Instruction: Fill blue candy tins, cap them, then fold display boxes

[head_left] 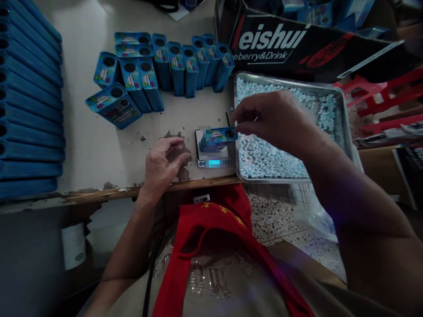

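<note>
A blue candy tin (216, 135) with a round dark hole in its top stands on a small digital scale (214, 155) with a lit cyan display. My right hand (261, 115) is at the tin's hole end, fingers curled and pinched together; whatever they hold, if anything, is hidden. Beneath that hand and forearm lies a metal tray (345, 127) spread with small pale-blue candies (271, 158). To the left of the scale, my left hand (165, 162) hovers over the worn table edge, thumb and fingers apart, holding nothing.
Several similar blue tins (190, 70) stand at the back of the table (82, 132). A long row of tins (29, 119) lines the left side. Behind the tray is a black printed carton (280, 44) containing more tins. Red stools (373, 94) stand at right.
</note>
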